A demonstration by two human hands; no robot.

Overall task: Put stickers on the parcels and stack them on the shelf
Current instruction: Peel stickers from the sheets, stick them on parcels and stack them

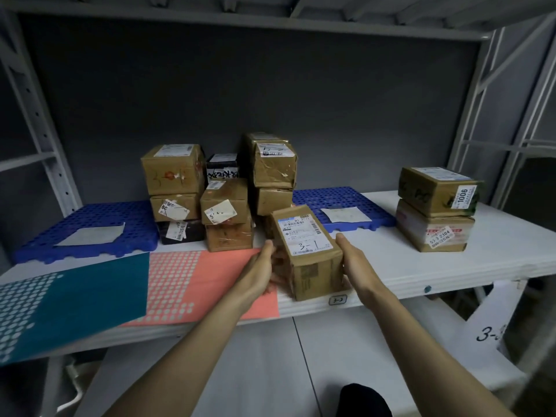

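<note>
A brown cardboard parcel [305,251] with a white shipping label marked "3-1" rests near the front edge of the white shelf [421,266]. My left hand [258,272] presses its left side and my right hand [356,260] presses its right side, so both hold it. Behind it stand stacks of taped brown parcels [222,203] with white stickers. Two more stacked parcels [436,206] sit at the right, the upper one labelled "1006".
Blue perforated mats [90,227] lie on the shelf at the left and behind the parcel, each with a paper sheet on it. A teal and pink dotted sheet [135,290] covers the front left. Metal shelf uprights [45,130] flank both sides. A lower white shelf lies beneath.
</note>
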